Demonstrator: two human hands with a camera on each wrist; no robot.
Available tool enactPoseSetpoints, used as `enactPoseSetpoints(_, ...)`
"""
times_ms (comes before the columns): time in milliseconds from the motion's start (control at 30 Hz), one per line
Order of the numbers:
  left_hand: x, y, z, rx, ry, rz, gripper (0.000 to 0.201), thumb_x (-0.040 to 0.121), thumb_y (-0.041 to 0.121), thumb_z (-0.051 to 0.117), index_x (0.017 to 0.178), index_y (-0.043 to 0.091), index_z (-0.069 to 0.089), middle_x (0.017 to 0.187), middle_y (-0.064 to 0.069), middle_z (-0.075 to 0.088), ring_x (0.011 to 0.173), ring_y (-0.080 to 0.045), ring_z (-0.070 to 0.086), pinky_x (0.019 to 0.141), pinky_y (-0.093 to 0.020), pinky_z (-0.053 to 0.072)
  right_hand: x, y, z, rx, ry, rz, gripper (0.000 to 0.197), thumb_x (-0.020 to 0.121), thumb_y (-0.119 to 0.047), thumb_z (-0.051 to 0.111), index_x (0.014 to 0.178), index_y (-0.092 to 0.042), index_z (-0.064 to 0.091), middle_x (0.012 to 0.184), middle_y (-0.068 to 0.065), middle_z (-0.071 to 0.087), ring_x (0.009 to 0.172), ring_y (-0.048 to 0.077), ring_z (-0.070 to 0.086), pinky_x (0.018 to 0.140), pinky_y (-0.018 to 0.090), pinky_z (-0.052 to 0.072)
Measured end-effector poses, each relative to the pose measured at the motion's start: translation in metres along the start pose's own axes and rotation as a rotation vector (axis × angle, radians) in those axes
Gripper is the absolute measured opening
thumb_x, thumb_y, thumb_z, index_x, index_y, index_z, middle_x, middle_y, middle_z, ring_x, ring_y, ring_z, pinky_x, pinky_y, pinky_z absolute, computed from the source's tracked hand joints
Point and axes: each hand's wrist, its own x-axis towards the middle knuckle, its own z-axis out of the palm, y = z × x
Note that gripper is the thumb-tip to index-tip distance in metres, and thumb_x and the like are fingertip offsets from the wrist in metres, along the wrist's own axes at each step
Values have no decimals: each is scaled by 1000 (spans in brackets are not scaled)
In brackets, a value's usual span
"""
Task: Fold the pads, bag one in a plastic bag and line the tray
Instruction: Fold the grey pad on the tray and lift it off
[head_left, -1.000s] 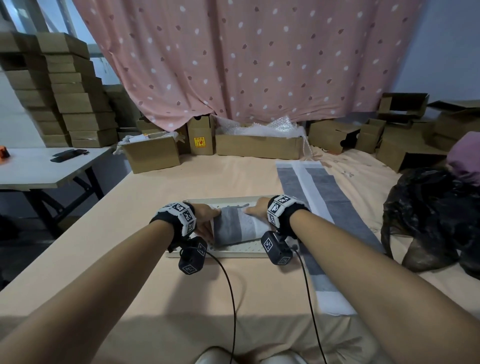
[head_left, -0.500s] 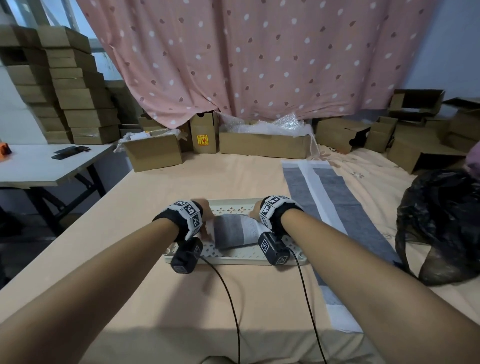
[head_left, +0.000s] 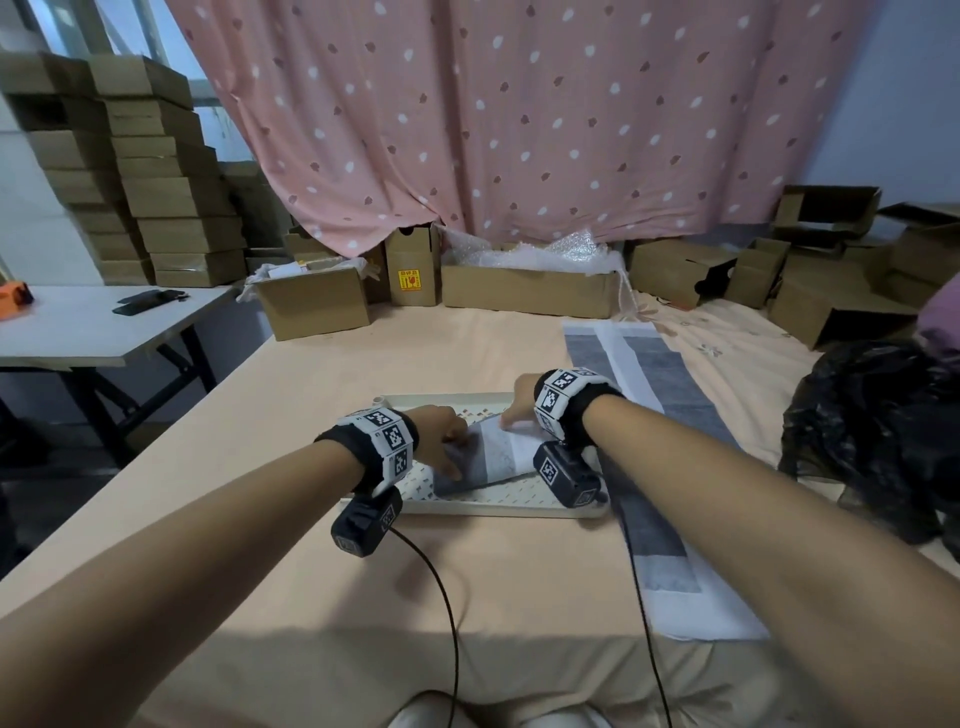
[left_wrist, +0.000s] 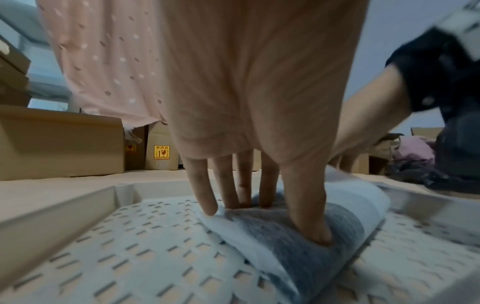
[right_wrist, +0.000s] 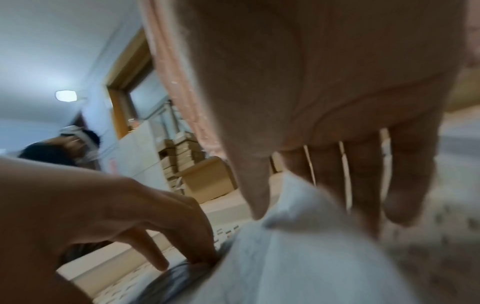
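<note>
Two hands on one folded pad (head_left: 493, 457) lying askew inside the perforated tray (head_left: 498, 501): left hand (head_left: 441, 441) with straight, slightly spread fingers (left_wrist: 205, 195) and thumb pressing its near-left end, right hand (head_left: 519, 410) pinching the far white corner between thumb and fingers (right_wrist: 363, 185). Pad looks light, soft and springy, the layers bulging, so likely to puff open unless held flat; take it by corners and edges. Second pad (head_left: 639, 395) lies unfolded just right of tray.
</note>
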Motion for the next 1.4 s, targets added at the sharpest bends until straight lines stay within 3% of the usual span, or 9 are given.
enactPoseSetpoints(100,2,4,4,34,17,-16,62,77,43,70,127,11,54,125,-10,51,109,-30,57,94,-41,50,-10,2,-13,-4,113,-166,51,78,-47,72,109,-7,67,112,8,68,102,27,63,89,36,51)
enactPoseSetpoints(200,6,6,8,53,-6,-51,65,78,45,69,131,12,51,126,-8,49,113,-29,55,95,-39,48,-25,-7,-11,-93,62,-306,72,76,-46,75,136,-13,52,139,4,53,127,24,50,105,36,41)
enactPoseSetpoints(300,8,5,9,48,-55,-104,52,80,44,66,123,16,59,110,-1,61,102,-22,58,88,-31,44,-13,-17,10,-202,-76,-333,69,71,-55,75,126,-16,59,121,2,65,110,25,61,88,32,50)
enactPoseSetpoints(367,8,6,6,28,-81,-108,50,77,43,69,120,19,61,111,-3,66,103,-25,61,91,-36,49,-5,-25,27,-302,-89,-361,72,66,-61,72,121,-18,59,109,3,67,96,26,64,80,32,54)
enactPoseSetpoints(467,6,5,4,43,-93,-78,58,77,46,69,128,20,55,122,-4,64,112,-28,60,97,-40,48,-4,-31,40,-439,-74,-335,90,64,-64,66,140,-22,41,121,5,63,100,28,64,87,43,55)
enactPoseSetpoints(600,9,-3,5,45,-116,-41,68,74,50,70,133,22,50,125,-3,63,112,-27,59,99,-41,47,-6,-29,27,-366,-167,-318,83,78,-60,62,144,-16,38,138,8,53,122,30,54,103,46,44)
enactPoseSetpoints(800,10,-12,12,-12,-68,-12,72,76,47,71,137,18,45,133,-4,57,120,-27,55,104,-42,44,-1,-12,33,-273,-107,-337,78,75,-62,65,137,-19,45,125,3,61,107,28,60,93,42,49)
enactPoseSetpoints(1133,15,-15,16,17,-87,-63,75,71,61,68,128,15,52,124,-5,63,111,-27,59,98,-41,48,1,16,39,-270,-103,-280,85,79,-59,65,145,-16,32,137,7,54,122,30,53,95,37,41)
enactPoseSetpoints(1400,21,-13,13,58,-90,-63,72,70,61,70,121,13,57,116,-6,67,105,-27,63,94,-39,51,3,18,47,-297,-43,-297,92,72,-67,64,144,-21,33,136,7,54,118,31,55,98,48,47)
